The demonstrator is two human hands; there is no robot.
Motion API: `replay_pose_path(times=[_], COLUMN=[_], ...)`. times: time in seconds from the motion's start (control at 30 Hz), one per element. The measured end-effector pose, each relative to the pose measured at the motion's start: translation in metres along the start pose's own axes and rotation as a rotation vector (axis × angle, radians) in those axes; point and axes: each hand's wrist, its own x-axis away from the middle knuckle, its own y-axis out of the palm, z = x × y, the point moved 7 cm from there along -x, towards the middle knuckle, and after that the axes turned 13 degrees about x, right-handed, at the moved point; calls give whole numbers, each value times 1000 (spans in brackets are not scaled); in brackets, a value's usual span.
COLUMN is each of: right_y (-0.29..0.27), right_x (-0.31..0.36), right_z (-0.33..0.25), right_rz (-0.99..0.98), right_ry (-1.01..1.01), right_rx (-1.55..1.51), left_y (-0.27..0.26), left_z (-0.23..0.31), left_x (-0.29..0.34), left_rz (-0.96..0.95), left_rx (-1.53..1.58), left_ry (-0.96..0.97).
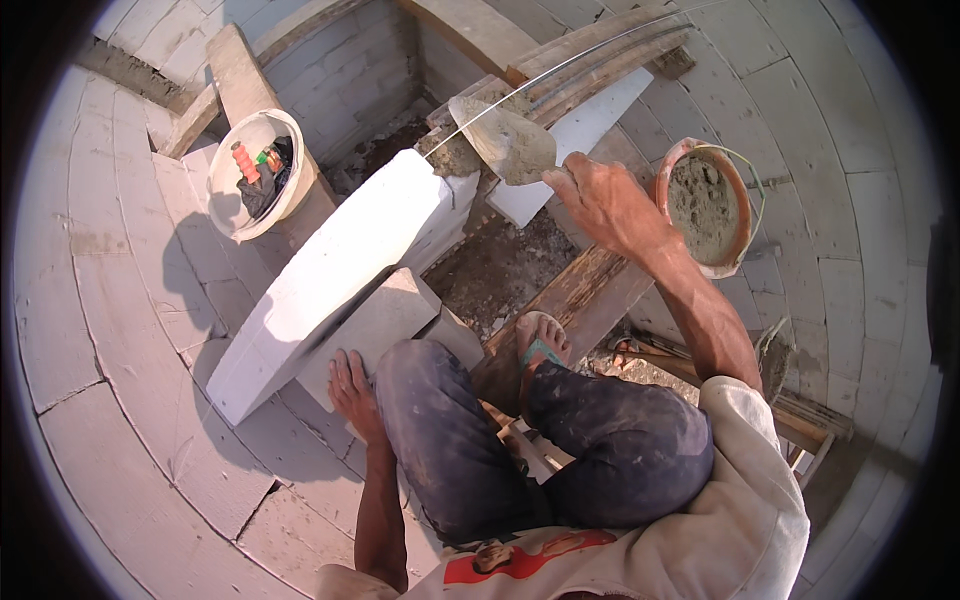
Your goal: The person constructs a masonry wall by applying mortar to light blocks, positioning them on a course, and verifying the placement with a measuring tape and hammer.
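My right hand (618, 208) is closed around the handle of a trowel (520, 145). Its wide blade is coated with grey mortar and hangs over the far end of a long white block (345, 265). Wet mortar (450, 155) lies beside that end of the block. My left hand (353, 392) rests flat, fingers stretched out, against a shorter grey-white block (365, 330) near my knee. This shorter block stands beside the long one. A thin pale string (560, 68) runs from the long block's far end toward the upper right.
An orange-rimmed bucket (747, 225) of mortar stands right of my right hand. A white bucket (222, 215) with an orange-handled tool and black bag is at left. Wooden planks (590, 300) cross a gap under my foot. Block walls (120, 330) surround me.
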Motion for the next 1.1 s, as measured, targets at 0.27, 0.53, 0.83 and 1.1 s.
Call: replay_pose_path(times=[0.27,0.53,0.83,1.1], right_y=[38,217,217,193], right_x=[19,30,67,114], right_z=[22,-43,-38,-22], right_rz=[132,300,202,-39], right_ry=[260,361,168,576], right_rx=[-423,-1091,-774,-1499], left_y=[7,11,-40,-52], left_z=[-9,2,0,159], left_x=[1,-1,-65,-224], left_rz=[12,8,1,88], left_rx=[-12,-51,409,656], left_ry=[18,56,-59,380])
